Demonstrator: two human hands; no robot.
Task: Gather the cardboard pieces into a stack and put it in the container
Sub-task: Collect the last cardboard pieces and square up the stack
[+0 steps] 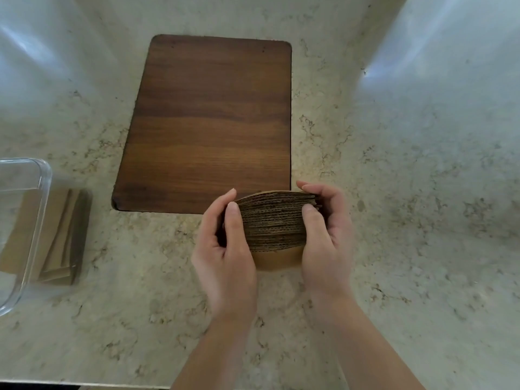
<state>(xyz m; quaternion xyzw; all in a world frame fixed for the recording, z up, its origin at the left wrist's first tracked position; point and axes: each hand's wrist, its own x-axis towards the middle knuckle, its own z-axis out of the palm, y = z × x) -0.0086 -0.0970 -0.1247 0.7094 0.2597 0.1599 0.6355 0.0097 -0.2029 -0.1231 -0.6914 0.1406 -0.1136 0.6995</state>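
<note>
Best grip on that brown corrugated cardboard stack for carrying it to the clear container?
Squeeze the brown corrugated cardboard stack at its two short ends, left hand and right hand from opposite sides. The loose sheets stand on edge, so end pressure probably stops them fanning.

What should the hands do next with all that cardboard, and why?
Probably carry the stack left toward the clear container. The left hand and right hand already squeeze the pieces together from both sides, edges lined up, just in front of the wooden board. The container sits at the left edge with some cardboard already inside.
</note>
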